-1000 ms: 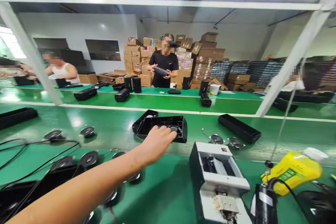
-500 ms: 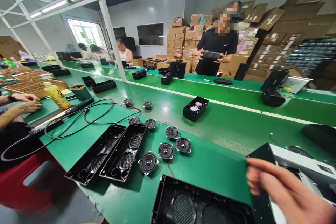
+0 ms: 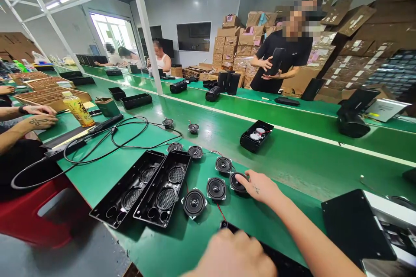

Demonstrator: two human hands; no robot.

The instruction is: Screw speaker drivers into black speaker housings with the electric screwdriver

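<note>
My right hand reaches in from the lower right and pinches a round black speaker driver lying on the green bench. Several more drivers lie beside it, among them one just to the left and one nearer the edge. My left hand is at the bottom of the view, blurred, curled over the top of a black speaker housing that is mostly hidden. Two open black housings with grilles lie side by side to the left.
A small black case with parts sits farther back. A black and white machine stands at right. Black cables, a drink bottle and a co-worker's hands are at left. People work across the belt, in front of stacked cartons.
The view swung left and down. My right hand moved from the housing at the lower right forward onto a driver. My left hand came onto the near housing.
</note>
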